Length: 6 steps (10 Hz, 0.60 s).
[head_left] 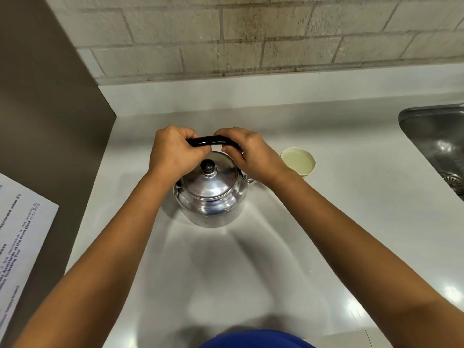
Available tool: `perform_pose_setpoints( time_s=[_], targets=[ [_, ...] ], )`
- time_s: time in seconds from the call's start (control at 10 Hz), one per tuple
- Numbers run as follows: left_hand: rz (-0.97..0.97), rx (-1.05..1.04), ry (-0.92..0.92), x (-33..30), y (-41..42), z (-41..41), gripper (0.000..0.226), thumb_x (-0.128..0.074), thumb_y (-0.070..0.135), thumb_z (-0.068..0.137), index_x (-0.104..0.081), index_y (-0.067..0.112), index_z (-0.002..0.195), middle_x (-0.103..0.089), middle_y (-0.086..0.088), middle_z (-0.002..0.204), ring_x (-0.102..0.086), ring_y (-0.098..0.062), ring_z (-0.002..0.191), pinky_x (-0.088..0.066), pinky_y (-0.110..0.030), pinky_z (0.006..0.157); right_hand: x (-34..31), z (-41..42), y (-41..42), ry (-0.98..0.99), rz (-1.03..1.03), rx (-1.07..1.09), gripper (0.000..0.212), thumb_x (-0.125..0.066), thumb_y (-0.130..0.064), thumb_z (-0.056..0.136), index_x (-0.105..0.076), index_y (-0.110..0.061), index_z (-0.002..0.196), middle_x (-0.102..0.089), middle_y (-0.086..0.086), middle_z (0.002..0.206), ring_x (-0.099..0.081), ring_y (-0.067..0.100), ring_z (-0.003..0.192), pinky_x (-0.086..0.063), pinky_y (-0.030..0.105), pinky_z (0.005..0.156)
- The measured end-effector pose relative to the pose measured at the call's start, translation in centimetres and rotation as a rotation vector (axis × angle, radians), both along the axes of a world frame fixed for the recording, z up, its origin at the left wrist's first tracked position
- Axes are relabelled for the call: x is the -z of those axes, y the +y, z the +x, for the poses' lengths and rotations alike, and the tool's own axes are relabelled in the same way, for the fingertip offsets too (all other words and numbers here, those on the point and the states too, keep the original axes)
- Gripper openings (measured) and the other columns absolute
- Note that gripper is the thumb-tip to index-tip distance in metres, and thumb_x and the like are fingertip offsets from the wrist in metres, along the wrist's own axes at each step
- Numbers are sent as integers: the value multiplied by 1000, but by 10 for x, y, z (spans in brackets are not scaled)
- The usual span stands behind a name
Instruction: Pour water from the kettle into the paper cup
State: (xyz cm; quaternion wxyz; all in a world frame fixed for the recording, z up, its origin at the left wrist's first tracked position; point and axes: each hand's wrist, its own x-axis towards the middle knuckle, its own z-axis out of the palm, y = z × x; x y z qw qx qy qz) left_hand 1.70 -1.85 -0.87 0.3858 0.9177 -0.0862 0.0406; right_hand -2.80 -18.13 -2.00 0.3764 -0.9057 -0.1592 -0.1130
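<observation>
Together, the left hand [173, 153] and right hand [247, 153] curled their fingers tight around the black handle [213, 141] of the steel kettle [211, 194], which sat on the grey counter [326, 209]; the paper cup [298, 161] stood just right of it, holding liquid

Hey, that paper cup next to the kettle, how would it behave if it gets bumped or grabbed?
The paper cup looks thin-walled, so it would probably squash under a firm grip. It seems to hold pale liquid already, which likely steadies it against a light bump but could slosh over. Standing free on the smooth counter, it would probably slide rather than tip.
</observation>
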Motion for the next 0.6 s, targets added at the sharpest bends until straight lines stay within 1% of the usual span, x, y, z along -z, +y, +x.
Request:
perform_pose_setpoints(
  time_s=[0.1,0.2,0.3,0.4,0.5,0.6],
  targets=[
    [-3,-1,-25,2,1,0,22,-70,23,63,-57,23,46,-50,7,43,-44,-10,42,-36,-18,46,2,0,0,-9,22,1,29,-50,-4,87,-55,-5,116,-64,17,105,-53,16,90,-33,12,74],
    [5,0,-41,2,2,-2,26,-70,23,65,-54,27,45,-49,9,43,-44,-7,41,-35,-18,45,5,0,0,-11,43,19,30,-51,-5,87,-55,-7,116,-64,16,103,-49,11,86,-34,3,73],
    [26,30,-38,0,3,-3,27,-70,23,67,-52,28,47,-49,9,44,-45,-7,42,-34,-17,44,6,0,1,-4,49,33,31,-53,-8,87,-54,-8,118,-63,14,103,-49,9,84,-33,0,73],
    [106,178,48,-6,9,0,21,-71,23,70,-56,30,56,-53,7,53,-50,-12,51,-37,-18,49,8,-3,-2,-1,39,38,35,-56,-14,86,-52,-10,120,-62,11,105,-48,7,83,-35,4,73],
    [100,300,129,-14,13,1,14,-72,24,72,-61,33,73,-61,6,70,-57,-15,64,-43,-21,60,5,-6,-5,8,37,48,35,-56,-18,86,-52,-12,121,-61,10,107,-51,8,86,-39,15,78],
    [79,376,167,-22,15,-5,36,-71,32,77,-61,31,112,-63,4,105,-60,-17,90,-45,-27,82,-1,-8,-4,4,64,106,33,-54,-21,88,-53,-15,121,-61,9,109,-52,8,91,-41,23,80]
  ],
)
